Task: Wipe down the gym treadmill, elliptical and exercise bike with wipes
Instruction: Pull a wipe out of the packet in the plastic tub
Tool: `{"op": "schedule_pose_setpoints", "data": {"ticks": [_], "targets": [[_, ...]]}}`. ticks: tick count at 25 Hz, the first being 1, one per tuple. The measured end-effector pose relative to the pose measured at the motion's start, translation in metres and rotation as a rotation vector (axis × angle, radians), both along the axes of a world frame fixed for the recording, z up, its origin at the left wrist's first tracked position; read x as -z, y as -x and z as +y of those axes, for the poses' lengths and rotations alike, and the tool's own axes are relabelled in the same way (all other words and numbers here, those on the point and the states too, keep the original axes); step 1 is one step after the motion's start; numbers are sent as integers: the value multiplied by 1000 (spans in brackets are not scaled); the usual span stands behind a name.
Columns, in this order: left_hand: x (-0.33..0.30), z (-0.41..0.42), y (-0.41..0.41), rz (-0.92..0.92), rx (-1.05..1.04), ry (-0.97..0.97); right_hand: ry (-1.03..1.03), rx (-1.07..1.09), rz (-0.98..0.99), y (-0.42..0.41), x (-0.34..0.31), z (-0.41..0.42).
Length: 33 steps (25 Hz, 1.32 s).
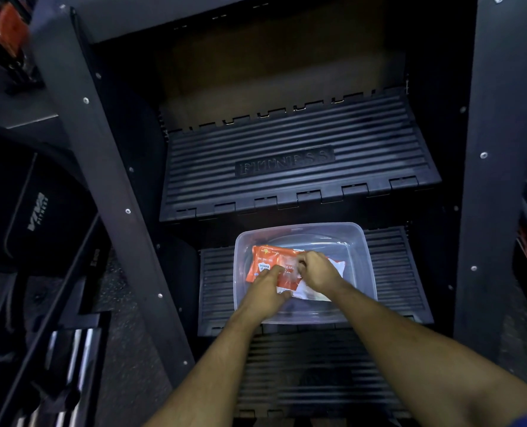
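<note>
While both hands sit on wipes pack (pixel 263 266) in clear tub (pixel 360 241) on ribbed step (pixel 394 272): pack long axis runs left-right. Left hand (pixel 266 288) holds near edge, fingers curled. Right hand (pixel 316 271) pinches pack top, closer to opening, likely pulls wipe.

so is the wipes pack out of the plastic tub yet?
No, the wipes pack lies inside the clear tub on the ribbed step, with both hands on it.
</note>
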<state>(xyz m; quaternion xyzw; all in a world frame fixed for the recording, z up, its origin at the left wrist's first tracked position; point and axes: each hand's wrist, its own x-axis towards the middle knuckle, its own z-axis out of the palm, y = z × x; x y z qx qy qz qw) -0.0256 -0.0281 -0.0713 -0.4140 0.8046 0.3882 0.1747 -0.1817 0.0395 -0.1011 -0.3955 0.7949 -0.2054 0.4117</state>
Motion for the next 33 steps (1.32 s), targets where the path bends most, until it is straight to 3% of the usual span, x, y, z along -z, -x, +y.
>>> {"op": "schedule_pose_setpoints", "data": {"ticks": [9,14,17,21,29,33], "targets": [[-7,0,0,7,48,8,-37,246,-195,6,-10,-2],[-9,0,6,-26,47,9,-27,189,-316,15,-5,8],[-9,1,7,-41,40,8,-61,49,-256,15,-5,6],[-8,3,8,-59,40,9,-90,76,-137,15,-5,4],[-9,6,12,-58,21,30,-70,156,-271,17,-4,10],[-15,11,14,28,20,150,-49,219,-295,19,-6,12]]}}
